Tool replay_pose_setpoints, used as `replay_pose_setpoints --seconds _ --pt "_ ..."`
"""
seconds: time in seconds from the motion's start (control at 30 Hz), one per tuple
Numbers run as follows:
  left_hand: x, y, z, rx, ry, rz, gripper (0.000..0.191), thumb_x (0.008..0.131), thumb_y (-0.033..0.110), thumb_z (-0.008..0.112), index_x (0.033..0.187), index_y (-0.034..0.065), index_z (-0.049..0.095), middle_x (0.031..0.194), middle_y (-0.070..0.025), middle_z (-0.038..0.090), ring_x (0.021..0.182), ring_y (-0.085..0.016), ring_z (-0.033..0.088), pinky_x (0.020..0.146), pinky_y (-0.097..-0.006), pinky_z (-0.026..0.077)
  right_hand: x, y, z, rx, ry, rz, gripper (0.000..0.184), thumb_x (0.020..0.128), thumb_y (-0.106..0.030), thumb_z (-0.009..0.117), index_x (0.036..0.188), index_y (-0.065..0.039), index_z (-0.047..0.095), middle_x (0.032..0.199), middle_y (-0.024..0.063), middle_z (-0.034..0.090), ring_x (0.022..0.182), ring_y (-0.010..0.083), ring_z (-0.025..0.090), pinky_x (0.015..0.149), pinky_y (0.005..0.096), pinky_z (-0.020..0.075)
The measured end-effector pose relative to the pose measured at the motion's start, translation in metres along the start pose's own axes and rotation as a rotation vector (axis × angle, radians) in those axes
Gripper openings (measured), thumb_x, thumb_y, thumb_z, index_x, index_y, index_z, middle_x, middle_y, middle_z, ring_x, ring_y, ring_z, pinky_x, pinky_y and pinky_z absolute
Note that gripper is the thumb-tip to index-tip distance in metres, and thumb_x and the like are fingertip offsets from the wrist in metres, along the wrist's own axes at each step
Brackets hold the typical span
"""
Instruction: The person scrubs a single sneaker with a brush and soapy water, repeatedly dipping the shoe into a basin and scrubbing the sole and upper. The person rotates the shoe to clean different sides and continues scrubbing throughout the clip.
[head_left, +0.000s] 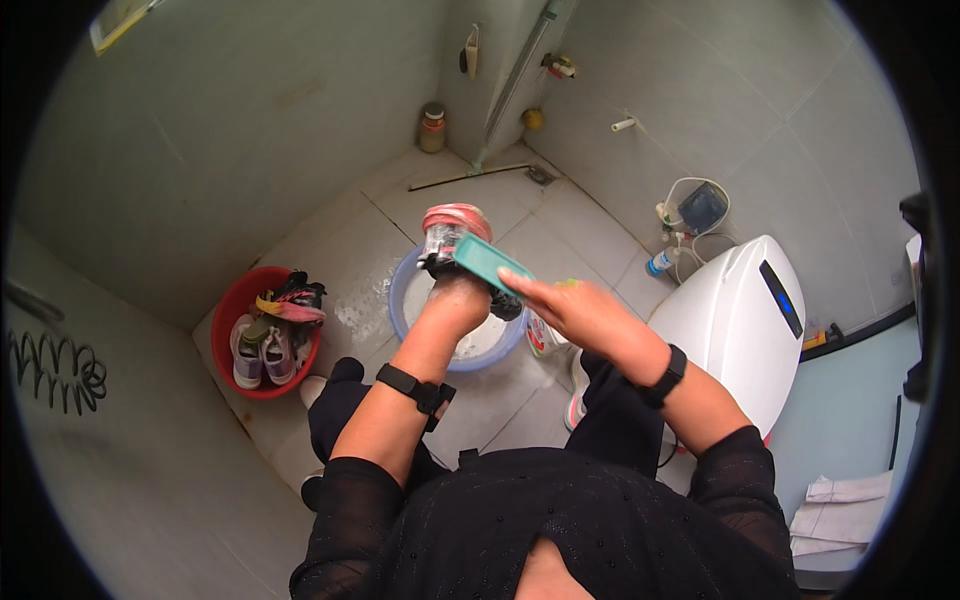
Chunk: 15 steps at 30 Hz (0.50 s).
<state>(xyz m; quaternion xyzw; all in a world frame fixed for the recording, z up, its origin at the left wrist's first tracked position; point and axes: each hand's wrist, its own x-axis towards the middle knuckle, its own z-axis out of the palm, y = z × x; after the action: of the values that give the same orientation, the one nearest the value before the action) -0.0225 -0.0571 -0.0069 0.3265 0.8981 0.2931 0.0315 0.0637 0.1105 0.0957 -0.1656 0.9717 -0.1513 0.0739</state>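
My left hand grips a soapy black shoe with a pink sole and holds it up over a blue plastic basin; the shoe hides most of the fingers. White suds float on the water in the basin. In my right hand is a teal scrubbing brush, laid against the side of the shoe. Its bristles face away and cannot be seen. To the left stands a red plastic basin with several shoes in it.
A white bottle stands right of the blue basin. Beyond it is a white toilet with a hose and a small bottle behind. A floor squeegee leans in the far corner, near a jar. Suds wet the tiles.
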Motion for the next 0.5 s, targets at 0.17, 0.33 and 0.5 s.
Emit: replay_pose_setpoints --seconds 0.17,0.33,0.5 --pt "-0.005 0.012 -0.002 -0.019 -0.07 0.055 0.028 0.079 0.002 0.054 0.104 0.0002 0.066 0.106 -0.0238 0.065 0.101 -0.039 0.061 0.088 -0.043 0.049 0.058 -0.009 0.007 -0.267 0.195 -0.056 0.053 0.09 -0.022 0.059 0.139 -0.033 0.041 0.073 0.0131 0.065 0.063 0.0355 0.063 0.053 0.046 0.0498" --pt "-0.004 0.004 0.001 0.123 -0.164 -0.075 0.018 0.076 0.008 0.057 0.082 0.0037 0.073 0.087 -0.0182 0.07 0.084 -0.036 0.067 0.078 -0.0431 0.053 0.064 0.011 0.018 -0.084 0.152 0.126 0.048 0.096 -0.026 0.051 0.142 -0.033 0.04 0.079 0.0175 0.066 0.071 0.0397 0.063 0.062 0.0485 0.0512" --pt "0.0 -0.013 0.002 -0.108 0.147 -0.097 0.013 0.073 0.009 0.063 0.083 0.0027 0.07 0.083 -0.0203 0.067 0.081 -0.041 0.065 0.075 -0.0459 0.052 -0.006 0.028 0.058 0.294 0.148 0.251 0.048 0.098 -0.021 0.049 0.145 -0.027 0.04 0.123 0.0213 0.059 0.103 0.0412 0.06 0.087 0.0421 0.0501"
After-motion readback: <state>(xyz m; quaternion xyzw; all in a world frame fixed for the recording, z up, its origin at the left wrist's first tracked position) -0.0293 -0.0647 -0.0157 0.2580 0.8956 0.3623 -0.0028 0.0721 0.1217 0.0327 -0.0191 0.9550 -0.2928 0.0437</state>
